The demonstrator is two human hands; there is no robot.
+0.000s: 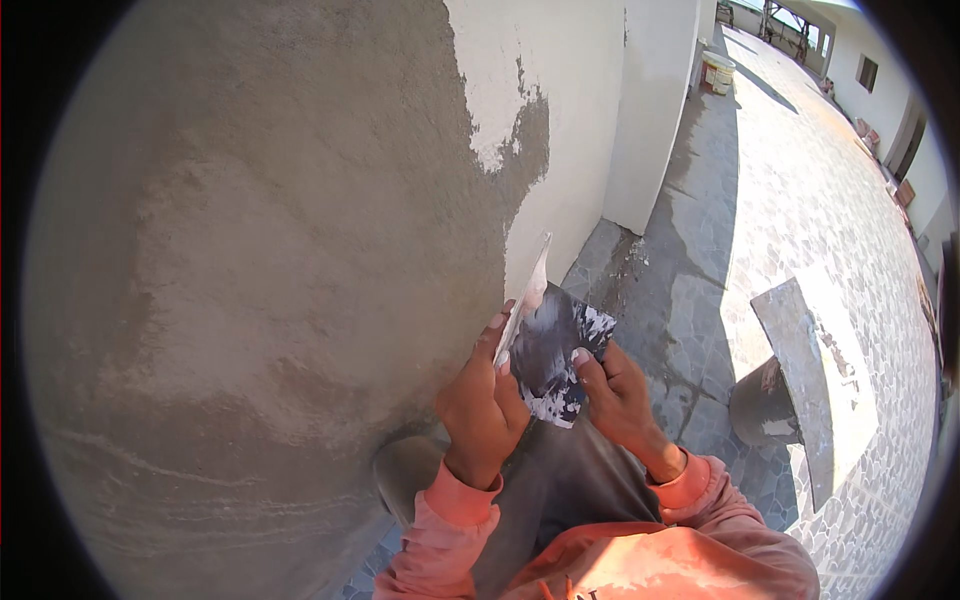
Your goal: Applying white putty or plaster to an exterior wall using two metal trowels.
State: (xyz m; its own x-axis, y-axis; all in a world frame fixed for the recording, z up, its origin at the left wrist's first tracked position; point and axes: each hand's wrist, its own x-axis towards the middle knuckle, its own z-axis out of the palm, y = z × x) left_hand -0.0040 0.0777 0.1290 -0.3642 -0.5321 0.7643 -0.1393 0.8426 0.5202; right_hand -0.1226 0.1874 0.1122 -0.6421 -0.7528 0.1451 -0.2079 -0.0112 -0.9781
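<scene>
My left hand (pixel 484 412) is closed on a thin flat scraper (pixel 513 330), seen nearly edge-on and coated with white putty. A lump of the putty (pixel 537 284) sits toward its far end. My right hand (pixel 622 402) grips a dark, square, flat blade (pixel 548 345) smeared with white, the thumb lying on its upper face. Both tools are close together in front of my knees, the scraper tilted up along the dark blade's left side; whether they touch I cannot tell. Just beyond them rises a wall (pixel 300 220), grey plaster with white coating at its upper right.
On my right a dark bucket (pixel 762 405) stands on the stone-patterned floor (pixel 790 180), with a large putty-stained board (pixel 812 390) leaning over it. A white pillar (pixel 650 120) juts out at the wall's end. Farther off is a pale bucket (pixel 718 73).
</scene>
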